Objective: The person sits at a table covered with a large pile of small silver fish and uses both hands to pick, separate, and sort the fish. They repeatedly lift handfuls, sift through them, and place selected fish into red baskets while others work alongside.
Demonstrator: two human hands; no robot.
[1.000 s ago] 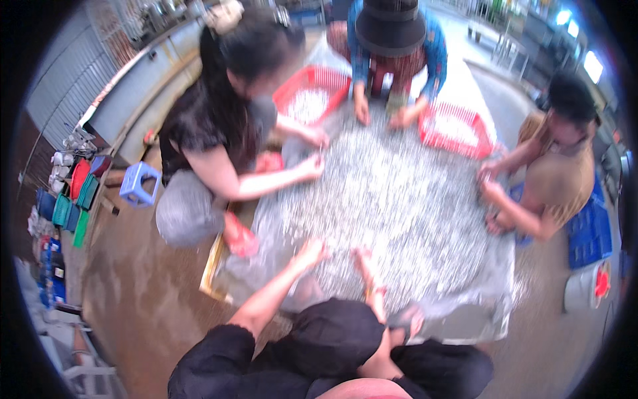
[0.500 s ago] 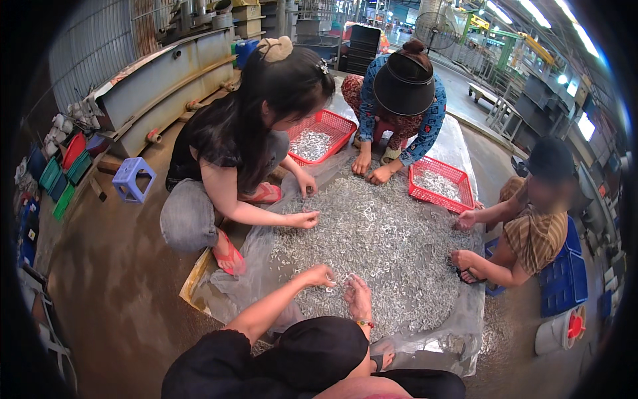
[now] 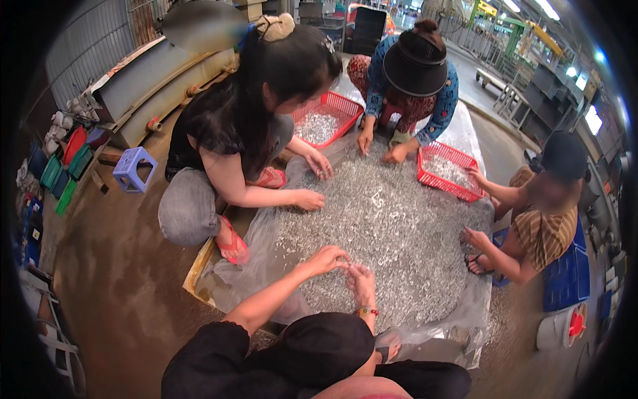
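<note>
Your bare left hand [image 3: 327, 260] and bare right hand [image 3: 361, 283] are now drawing closer, bringing the work to one point. Fingers are curling; whether they are pinching anything, you cannot tell. Small, silvery, curved pieces [image 3: 399, 243] are lying loose from 12 to 3 o'clock.

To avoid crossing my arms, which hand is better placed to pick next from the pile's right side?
Probably your right hand: it sits right of your left hand, nearer that side of the pile of small pieces; the left would likely cross it.
</note>
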